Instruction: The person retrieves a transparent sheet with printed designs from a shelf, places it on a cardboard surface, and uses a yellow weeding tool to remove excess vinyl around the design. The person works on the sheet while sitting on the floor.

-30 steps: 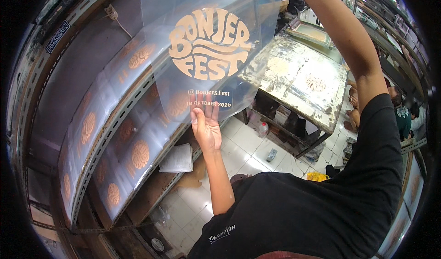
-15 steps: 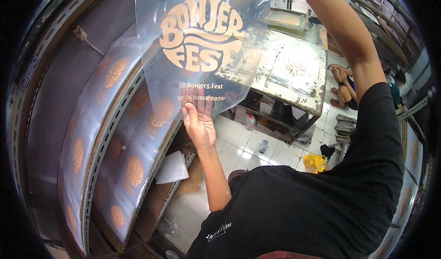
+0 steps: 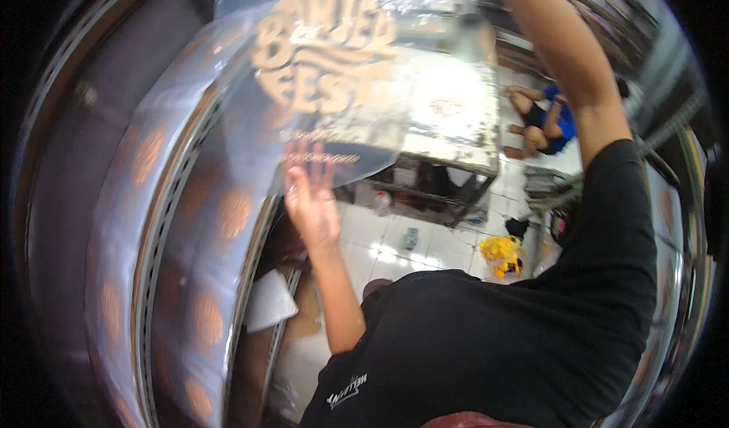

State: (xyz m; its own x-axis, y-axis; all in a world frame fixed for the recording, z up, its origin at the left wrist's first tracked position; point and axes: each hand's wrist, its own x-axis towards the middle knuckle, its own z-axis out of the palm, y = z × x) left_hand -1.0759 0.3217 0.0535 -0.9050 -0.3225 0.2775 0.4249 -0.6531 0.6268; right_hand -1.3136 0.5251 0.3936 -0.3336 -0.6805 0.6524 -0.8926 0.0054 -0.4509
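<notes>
A clear plastic sheet (image 3: 326,52) with a round, tan printed design hangs upright in front of me. My left hand (image 3: 313,211) has the sheet's lower edge between its thumb, in front, and its fingers, which show through the plastic from behind. The right forearm (image 3: 566,44) reaches up past the upper edge of the head view, so my right hand is out of sight. Motion smears the sheet and its print.
To the left, slanted racks carry similar printed plastic sheets (image 3: 209,318). Beyond the held sheet stands a work table (image 3: 471,135) with a print on its top. A person (image 3: 543,124) sits on the tiled floor at right, near a yellow plastic bag (image 3: 500,255). A white stack (image 3: 271,300) lies low on the left.
The view has turned, and the table, racks and floor things have shifted left in it. My left hand and the sheet sit slightly farther left, still together. The picture is more blurred.
</notes>
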